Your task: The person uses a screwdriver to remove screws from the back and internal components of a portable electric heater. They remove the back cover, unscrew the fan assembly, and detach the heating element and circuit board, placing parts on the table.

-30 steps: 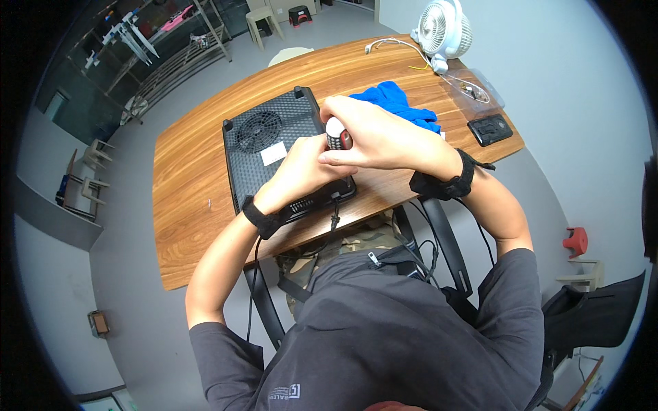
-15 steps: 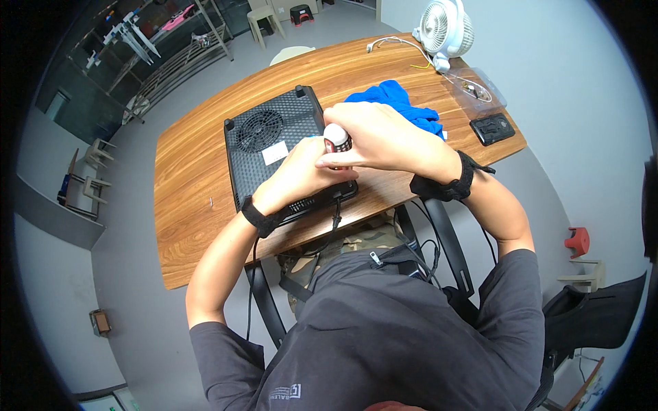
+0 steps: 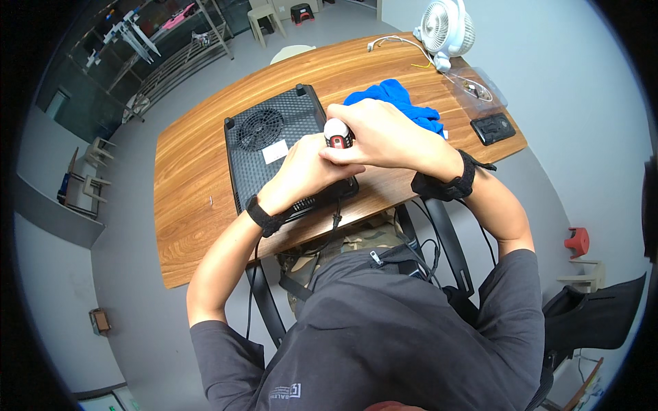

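My right hand is closed round a screwdriver, held upright with its white, red and black handle end facing up. Its lower part and tip are hidden behind the hands. Beside it, my left hand has its fingers drawn in close to the tool's lower end; what they pinch is hidden. Both hands are over the right near corner of a flat black appliance, which lies underside up on the wooden table. The appliance shows a round fan grille, small feet and a white label.
Right of the appliance lies a crumpled blue cloth. Along the table's right side are a white fan, a clear plastic tray with small parts and a black case. A black cable hangs over the near edge.
The screwdriver handle has turned, so its red face now points toward me. Both hands have shifted very slightly; the appliance stays in place.
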The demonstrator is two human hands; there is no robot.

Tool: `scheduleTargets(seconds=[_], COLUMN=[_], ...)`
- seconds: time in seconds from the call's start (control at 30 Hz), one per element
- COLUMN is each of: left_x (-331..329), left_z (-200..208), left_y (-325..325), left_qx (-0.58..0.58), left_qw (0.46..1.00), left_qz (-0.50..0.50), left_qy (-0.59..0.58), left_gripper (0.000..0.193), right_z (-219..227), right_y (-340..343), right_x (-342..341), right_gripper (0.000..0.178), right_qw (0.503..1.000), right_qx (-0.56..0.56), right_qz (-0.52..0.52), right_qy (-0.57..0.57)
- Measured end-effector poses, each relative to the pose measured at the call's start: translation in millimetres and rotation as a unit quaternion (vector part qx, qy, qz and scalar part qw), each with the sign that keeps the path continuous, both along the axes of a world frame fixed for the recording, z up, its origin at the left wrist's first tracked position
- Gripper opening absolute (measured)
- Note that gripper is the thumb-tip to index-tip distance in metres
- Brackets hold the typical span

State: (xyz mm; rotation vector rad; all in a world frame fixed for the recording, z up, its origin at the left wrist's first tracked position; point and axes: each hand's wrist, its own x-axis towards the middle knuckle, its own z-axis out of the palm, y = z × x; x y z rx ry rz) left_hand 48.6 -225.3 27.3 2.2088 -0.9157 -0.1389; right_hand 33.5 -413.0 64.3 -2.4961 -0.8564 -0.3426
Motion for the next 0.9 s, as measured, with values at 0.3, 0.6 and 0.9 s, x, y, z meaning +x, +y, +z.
scheduleTargets(seconds=[0.3, 0.6, 0.9], left_x=[3.2, 16.4, 17.2], left_z=[5.0, -15.9, -11.2], left_y=[6.5, 40.6, 66.7], left_qx=[-0.02, 0.086, 0.067], left_qw=[0.999, 0.996, 0.997], left_qz=[-0.036, -0.028, 0.042], left_qy=[-0.003, -0.004, -0.013], left_gripper=[0.031, 0.025, 0.017], right_z=[17.9, 42.6, 52.0], right_y=[0.6, 17.2, 46.4], right_x=[0.7, 25.4, 42.0], right_gripper=[0.044, 0.043, 0.041], right_qw=[1.0, 0.993, 0.986], right_qx=[0.007, 0.051, 0.061], right_qz=[-0.006, 0.021, 0.045], right_qy=[-0.012, -0.107, -0.147])
